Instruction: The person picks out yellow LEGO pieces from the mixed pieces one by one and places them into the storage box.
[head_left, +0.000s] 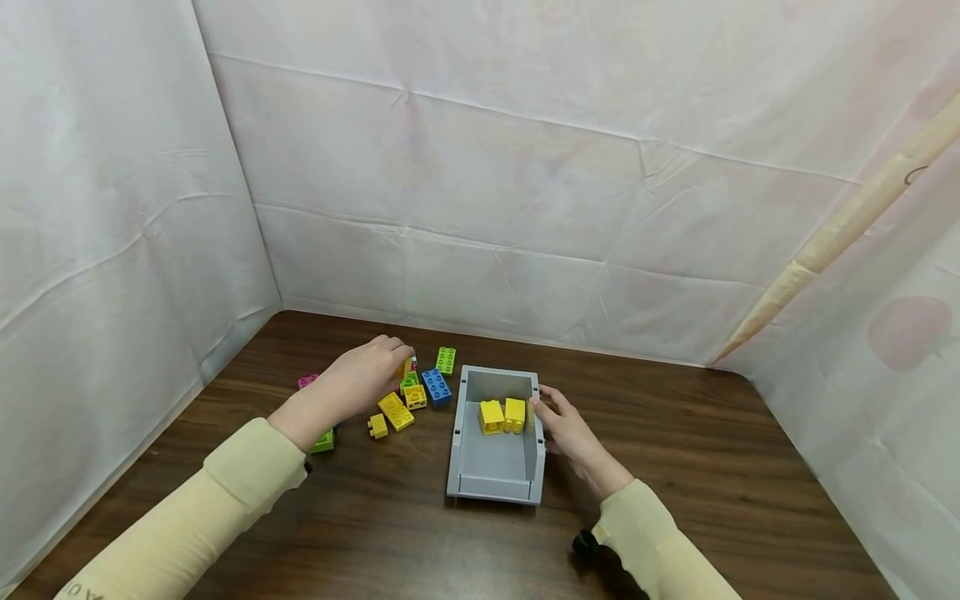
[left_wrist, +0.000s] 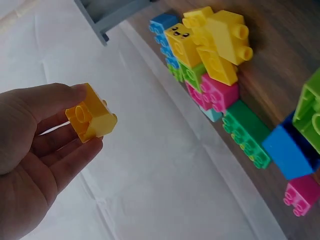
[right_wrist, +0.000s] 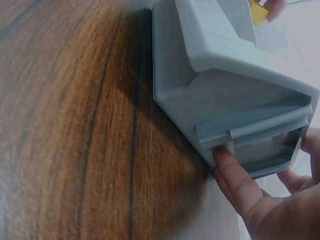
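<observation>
My left hand (head_left: 348,383) is raised over the loose bricks at the left and pinches a small yellow toy building brick (left_wrist: 92,117) between thumb and fingers. A grey storage bin (head_left: 493,487) stands mid-table with its low front towards me. Inside it sit two yellow blocks (head_left: 491,417), side by side. At the bin's right wall, my right hand (head_left: 572,433) holds on, with a finger (right_wrist: 232,172) touching the outer side in the right wrist view. Near the left hand lie more yellow bricks (head_left: 396,412) and a blue brick (head_left: 437,387).
A lime brick (head_left: 446,360) lies behind the blue one. In the left wrist view, a dark green brick (left_wrist: 245,132) and pink bricks (left_wrist: 220,92) lie along the table edge. White cloth (head_left: 480,167) hangs round the brown wooden table (head_left: 675,450).
</observation>
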